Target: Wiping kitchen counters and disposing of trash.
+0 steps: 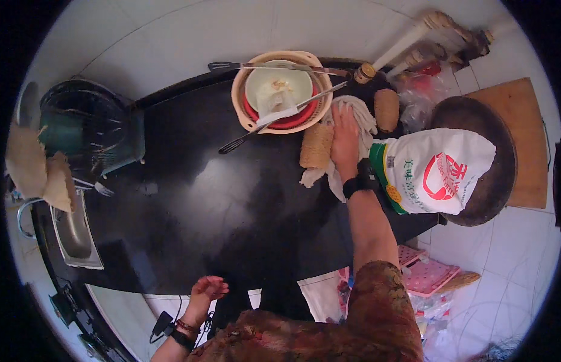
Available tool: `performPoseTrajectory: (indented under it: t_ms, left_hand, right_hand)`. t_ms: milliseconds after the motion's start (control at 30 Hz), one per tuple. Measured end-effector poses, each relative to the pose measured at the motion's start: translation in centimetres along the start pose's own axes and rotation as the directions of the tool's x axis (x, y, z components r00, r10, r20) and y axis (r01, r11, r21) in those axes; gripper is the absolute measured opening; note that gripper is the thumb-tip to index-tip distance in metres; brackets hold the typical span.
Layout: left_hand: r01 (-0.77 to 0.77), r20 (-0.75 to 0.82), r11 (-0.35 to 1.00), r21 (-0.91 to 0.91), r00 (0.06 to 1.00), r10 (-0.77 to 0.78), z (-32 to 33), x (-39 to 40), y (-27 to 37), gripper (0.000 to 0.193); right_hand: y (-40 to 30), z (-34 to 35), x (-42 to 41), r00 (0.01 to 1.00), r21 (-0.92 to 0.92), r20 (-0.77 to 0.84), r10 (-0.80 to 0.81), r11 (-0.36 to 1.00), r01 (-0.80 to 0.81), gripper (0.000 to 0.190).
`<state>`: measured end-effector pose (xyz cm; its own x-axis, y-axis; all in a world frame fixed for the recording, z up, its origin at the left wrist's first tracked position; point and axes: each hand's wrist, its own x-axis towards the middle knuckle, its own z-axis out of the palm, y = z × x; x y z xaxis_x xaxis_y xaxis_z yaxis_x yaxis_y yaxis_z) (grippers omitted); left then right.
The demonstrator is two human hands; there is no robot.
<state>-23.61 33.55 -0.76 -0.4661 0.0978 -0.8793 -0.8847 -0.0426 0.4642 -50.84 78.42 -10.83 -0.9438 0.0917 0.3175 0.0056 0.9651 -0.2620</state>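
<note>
My right hand [344, 140] lies over a crumpled off-white cloth [364, 115] on the black countertop [181, 199], its fingers close together on the fabric. Touching that hand's left side is a tan loofah-like cylinder [316, 145], with part of the cloth sticking out below it. My left hand [210, 288] hangs at the counter's front edge, fingers loosely curled and holding nothing. Just beyond the cloth, a pale bowl [253, 83] sits within a red basin [298, 124] and a peach colander [236, 97]. A long-handled turner [224, 66] and a slotted utensil [233, 145] lie across them.
Right of the cloth stand a second tan cylinder [386, 111] and a printed white sack [425, 172], which overlaps a dark wok [504, 135]. A wooden board [529, 145] leans behind. At left are a dark green dish rack [138, 131], a fork [103, 188] and a steel sink [77, 235].
</note>
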Motion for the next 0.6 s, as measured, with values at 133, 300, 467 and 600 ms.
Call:
performPoseTrajectory:
  t_ms: [133, 300, 467, 600]
  left_hand:
    - [-0.019, 0.139, 0.996, 0.088, 0.99, 0.007, 0.4, 0.3, 0.2, 0.019]
    - [-0.068, 0.165, 0.995, 0.073, 0.985, 0.055, -2.3, 0.2, 0.5, 0.016]
    - [-0.079, 0.073, 0.997, 0.02, 0.994, 0.077, -5.6, -0.1, 0.4, 0.017]
    - [-0.079, 0.038, 0.997, -0.007, 0.996, 0.08, -7.2, -0.3, 0.7, 0.018]
  right_hand:
    - [-2.3, -1.0, -4.7, 0.983, -0.025, -0.027, 0.179, 0.983, -0.18, 0.052]
    - [-12.0, -3.3, -16.5, 0.967, -0.226, 0.145, 0.208, 0.959, -0.173, 0.057]
    - [-23.1, -3.7, -19.2, 0.88, 0.197, 0.445, -0.167, 0.977, 0.086, 0.069]
    - [-22.1, -0.1, -11.2, 0.941, 0.126, 0.303, -0.147, 0.986, 0.113, 0.066]
